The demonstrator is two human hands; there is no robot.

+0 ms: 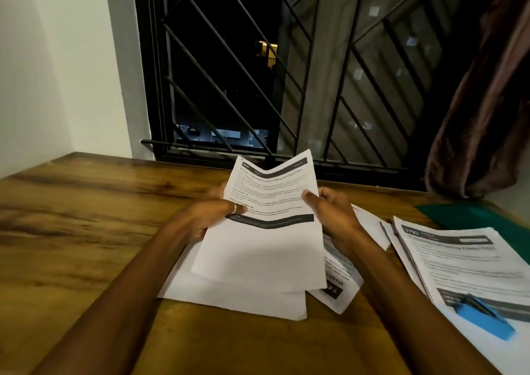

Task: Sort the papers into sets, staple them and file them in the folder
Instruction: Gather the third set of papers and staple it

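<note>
I hold a printed sheet (269, 202) up over the table, bent into a shallow valley along its middle. My left hand (212, 214) grips its left edge, thumb on the front. My right hand (329, 211) pinches its right edge. Under it lie loose white sheets (229, 294), and one printed page (338, 283) sticks out to the right. A stack of printed papers (470, 262) lies at the right with a blue stapler (484, 320) on top. A green folder (473, 217) lies beyond that stack.
The wooden table (86, 217) stretches bare to the left. A barred window (272, 73) stands behind the table's far edge, and a dark curtain (481, 122) hangs at the far right. A white wall closes the left side.
</note>
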